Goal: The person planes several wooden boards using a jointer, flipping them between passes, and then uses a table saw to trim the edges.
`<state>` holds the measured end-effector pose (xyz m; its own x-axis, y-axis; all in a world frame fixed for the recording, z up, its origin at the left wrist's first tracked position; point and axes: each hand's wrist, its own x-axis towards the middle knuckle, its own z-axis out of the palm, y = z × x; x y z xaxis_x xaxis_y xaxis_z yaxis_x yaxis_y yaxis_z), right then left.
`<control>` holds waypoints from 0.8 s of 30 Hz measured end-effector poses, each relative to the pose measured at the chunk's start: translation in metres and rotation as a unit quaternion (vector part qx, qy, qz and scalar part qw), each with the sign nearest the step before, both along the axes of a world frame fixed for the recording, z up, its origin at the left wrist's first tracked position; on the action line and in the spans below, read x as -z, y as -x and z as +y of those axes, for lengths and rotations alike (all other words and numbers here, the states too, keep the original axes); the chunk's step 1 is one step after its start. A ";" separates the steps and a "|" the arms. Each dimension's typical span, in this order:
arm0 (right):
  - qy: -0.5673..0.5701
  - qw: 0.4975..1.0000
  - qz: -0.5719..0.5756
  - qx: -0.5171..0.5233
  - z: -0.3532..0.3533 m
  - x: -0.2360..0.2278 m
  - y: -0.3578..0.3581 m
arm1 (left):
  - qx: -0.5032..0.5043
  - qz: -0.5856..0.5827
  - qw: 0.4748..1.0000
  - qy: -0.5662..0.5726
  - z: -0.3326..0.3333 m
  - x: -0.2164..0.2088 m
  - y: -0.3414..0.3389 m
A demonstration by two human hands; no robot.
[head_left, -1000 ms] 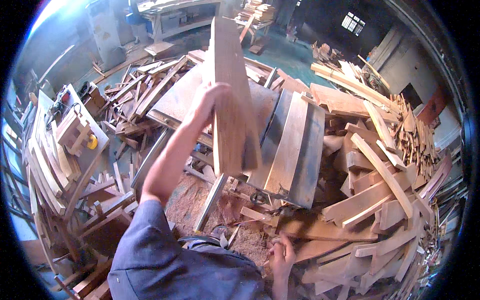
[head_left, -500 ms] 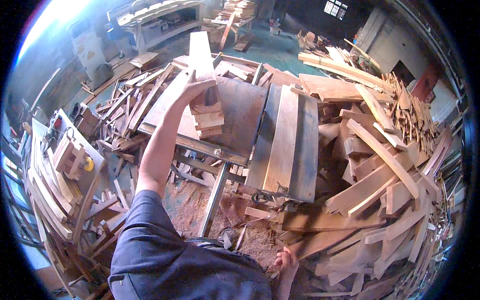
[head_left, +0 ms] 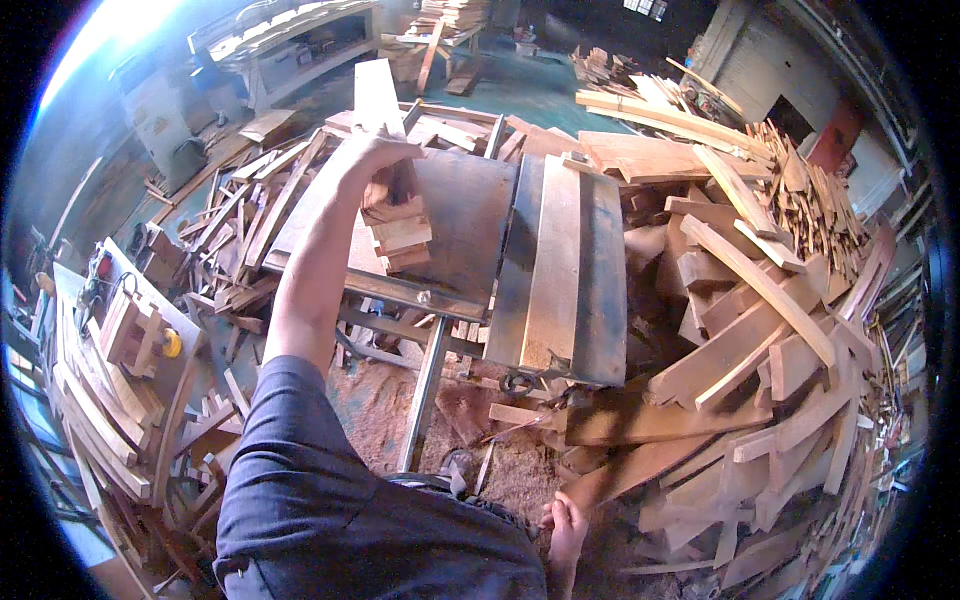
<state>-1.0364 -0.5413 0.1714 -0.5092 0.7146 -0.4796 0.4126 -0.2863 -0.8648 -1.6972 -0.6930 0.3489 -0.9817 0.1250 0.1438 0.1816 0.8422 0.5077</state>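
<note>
My left hand point(head_left: 382, 150) reaches out over the wood-and-metal work table and is closed around a short pale board point(head_left: 376, 92), whose far end is brightly lit. Below the hand, a small stack of short wooden blocks point(head_left: 402, 232) rests on the dark table top point(head_left: 465, 215); whether the held board touches it is hidden by my hand. My right hand point(head_left: 567, 525) hangs low beside my body, its fingers loosely curled, with nothing visible in them. A long plank point(head_left: 555, 265) lies on the right part of the table, past a narrow gap.
Heaped offcuts point(head_left: 740, 330) crowd the right side, and more scrap wood point(head_left: 270, 200) lies left of the table. A metal bar point(head_left: 425, 395) runs from the table toward me above sawdust point(head_left: 375, 410). Curved wooden strips point(head_left: 95, 400) lean at the far left.
The view has shifted slightly, so most things sit a little further left and higher. My left hand stays on the board and appears rolled over it. My right hand remains low and curled.
</note>
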 end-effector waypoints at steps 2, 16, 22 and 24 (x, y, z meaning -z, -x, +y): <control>-0.001 1.000 0.007 0.012 -0.003 -0.004 -0.003 | 0.015 -0.023 0.996 -0.080 -0.001 0.009 0.007; 0.030 0.997 0.074 0.009 0.025 0.005 -0.007 | 0.164 -0.185 0.803 -0.542 -0.014 -0.065 -0.134; -0.063 0.988 0.138 -0.038 0.056 -0.058 0.084 | 0.362 -0.300 0.544 -0.695 -0.019 -0.038 -0.224; -0.101 0.972 0.214 0.007 0.086 -0.076 0.083 | 0.400 -0.355 0.443 -0.720 0.002 -0.015 -0.242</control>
